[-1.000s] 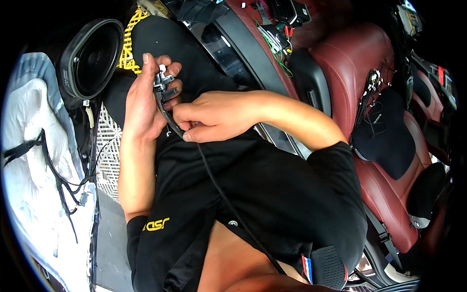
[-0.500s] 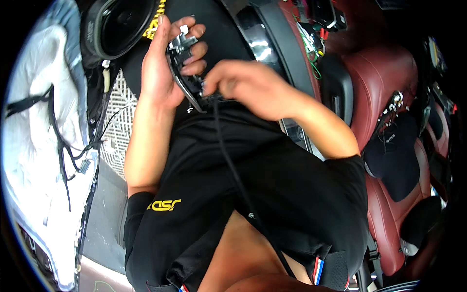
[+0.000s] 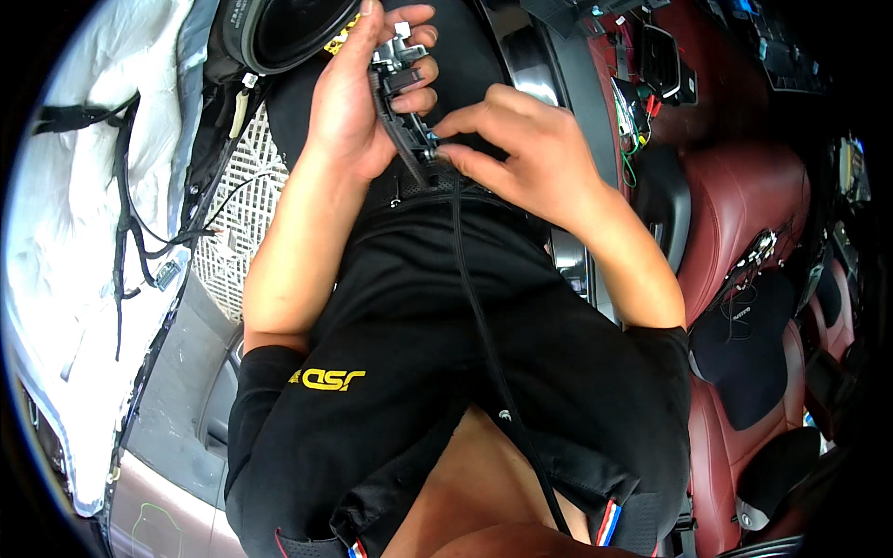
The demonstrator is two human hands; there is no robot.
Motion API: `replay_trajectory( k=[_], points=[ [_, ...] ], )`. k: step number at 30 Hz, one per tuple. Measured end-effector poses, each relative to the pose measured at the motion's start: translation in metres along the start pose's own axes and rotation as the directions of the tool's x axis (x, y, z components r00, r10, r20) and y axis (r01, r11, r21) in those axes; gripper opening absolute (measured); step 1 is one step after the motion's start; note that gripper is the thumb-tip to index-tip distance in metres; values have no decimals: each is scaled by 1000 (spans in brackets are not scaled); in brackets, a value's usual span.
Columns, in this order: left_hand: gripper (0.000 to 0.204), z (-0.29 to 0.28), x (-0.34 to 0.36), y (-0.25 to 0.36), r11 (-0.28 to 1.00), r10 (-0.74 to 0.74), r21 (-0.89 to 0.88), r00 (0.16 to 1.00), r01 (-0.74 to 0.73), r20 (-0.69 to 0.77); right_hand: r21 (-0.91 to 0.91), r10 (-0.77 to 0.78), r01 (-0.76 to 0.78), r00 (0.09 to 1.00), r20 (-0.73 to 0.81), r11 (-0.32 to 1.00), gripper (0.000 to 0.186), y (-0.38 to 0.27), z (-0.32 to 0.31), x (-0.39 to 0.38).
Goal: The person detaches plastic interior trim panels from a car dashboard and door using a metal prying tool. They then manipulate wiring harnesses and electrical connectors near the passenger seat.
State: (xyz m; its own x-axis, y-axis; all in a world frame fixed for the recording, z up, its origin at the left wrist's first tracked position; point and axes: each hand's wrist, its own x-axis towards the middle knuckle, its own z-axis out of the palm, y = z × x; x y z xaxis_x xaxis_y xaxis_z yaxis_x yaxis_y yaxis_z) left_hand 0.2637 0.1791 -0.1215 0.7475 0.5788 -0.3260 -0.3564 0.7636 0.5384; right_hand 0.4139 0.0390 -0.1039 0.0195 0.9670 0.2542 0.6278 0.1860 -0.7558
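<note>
My left hand (image 3: 349, 116), palm up with its fingers curled, grips a narrow black curved part with a grey metal mechanism (image 3: 400, 79), perhaps a car door handle assembly. A small white connector piece shows at its upper end. At the part's lower end, the thumb and forefinger of my right hand (image 3: 535, 149) pinch either side of its tip, near a small bluish spot. Whether they hold a separate small piece there cannot be made out. Both hands are above my lap, over my black trousers.
On the left a car door panel lies opened up, with silvery-white lining (image 3: 93, 307) and a dangling black wiring harness (image 3: 126, 205). A round black speaker (image 3: 288, 33) sits at the upper left. To the right are a dark red leather seat (image 3: 744, 195), loose wires (image 3: 633, 121) and a black console.
The blurred right hand has settled, its thumb and forefinger now pinching the part's lower end. My view has shifted, so hands and part appear farther right and slightly higher.
</note>
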Motion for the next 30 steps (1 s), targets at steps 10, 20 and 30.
replay_trajectory(
  k=[10, 20, 30],
  points=[
    [42, 9, -2, -5, 989, 15, 145, 975, 17, -221, -324, -164, 178, 984, 70, 929, 19, 2, 2, 3],
    [41, 18, -6, -12, 954, -27, 275, 952, 115, -306, -171, 0, 36, 979, 206, 985, 10, -6, -2, 5],
    [46, 12, -9, -15, 961, -89, 234, 966, 148, -244, 266, 154, -236, 943, 294, 935, 19, 4, 5, 1]
  ],
)
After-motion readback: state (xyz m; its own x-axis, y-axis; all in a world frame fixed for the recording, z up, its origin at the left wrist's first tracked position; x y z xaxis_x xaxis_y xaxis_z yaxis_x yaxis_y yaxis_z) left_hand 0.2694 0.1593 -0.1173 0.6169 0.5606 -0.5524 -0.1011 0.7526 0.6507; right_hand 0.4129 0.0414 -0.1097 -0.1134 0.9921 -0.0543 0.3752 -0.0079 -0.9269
